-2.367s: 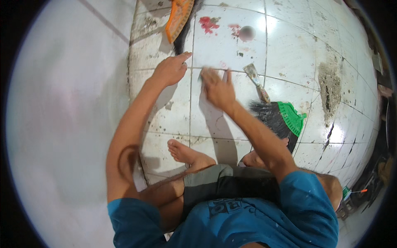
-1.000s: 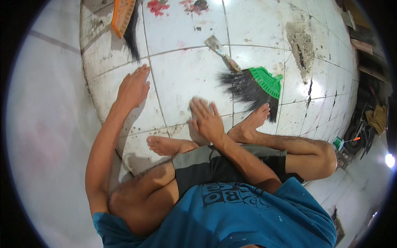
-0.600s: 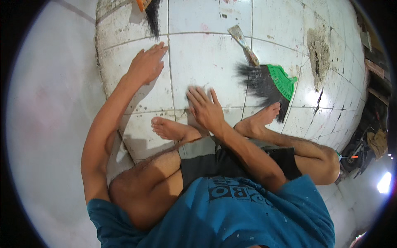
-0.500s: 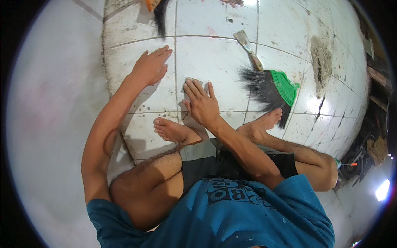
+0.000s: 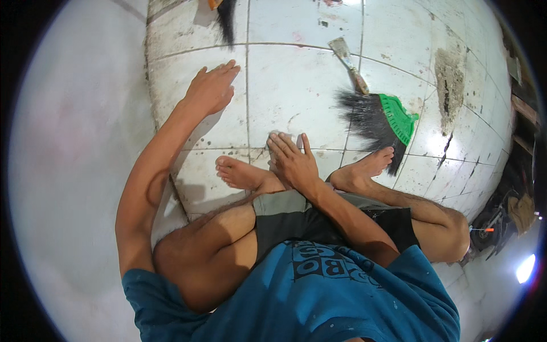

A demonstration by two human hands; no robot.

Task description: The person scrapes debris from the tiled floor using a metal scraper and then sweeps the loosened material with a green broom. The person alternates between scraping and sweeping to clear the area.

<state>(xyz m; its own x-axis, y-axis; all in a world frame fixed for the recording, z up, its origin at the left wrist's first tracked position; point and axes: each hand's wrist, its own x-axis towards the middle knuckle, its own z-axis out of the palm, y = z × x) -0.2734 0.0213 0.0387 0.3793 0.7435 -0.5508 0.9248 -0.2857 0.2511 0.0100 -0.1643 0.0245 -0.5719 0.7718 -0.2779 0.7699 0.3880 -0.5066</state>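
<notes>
My left hand (image 5: 211, 86) rests palm down on the white tiled floor (image 5: 296, 80), fingers stretched out and holding nothing. Closer to my body, my right hand (image 5: 296, 162) lies flat on the tiles between my feet, with fingers extended. A small thin grey piece (image 5: 299, 140) shows at the edge of its fingers, pressed to the floor; its kind is mostly hidden by the hand. To the right lies a broom head (image 5: 397, 119) with green plastic and black bristles. A worn scraper (image 5: 346, 60) lies just beyond it, its handle end touching the bristles.
Another dark-bristled brush with an orange part (image 5: 227, 23) is at the far edge. On the left rises a pale wall (image 5: 80, 142). A broken, rough patch (image 5: 449, 85) and a crack mark the tiles at right. Clutter (image 5: 504, 211) stands along the far right.
My right hand has slid back toward my body and slightly right, with the grey piece beneath its fingers. My left hand stays in place on the floor.
</notes>
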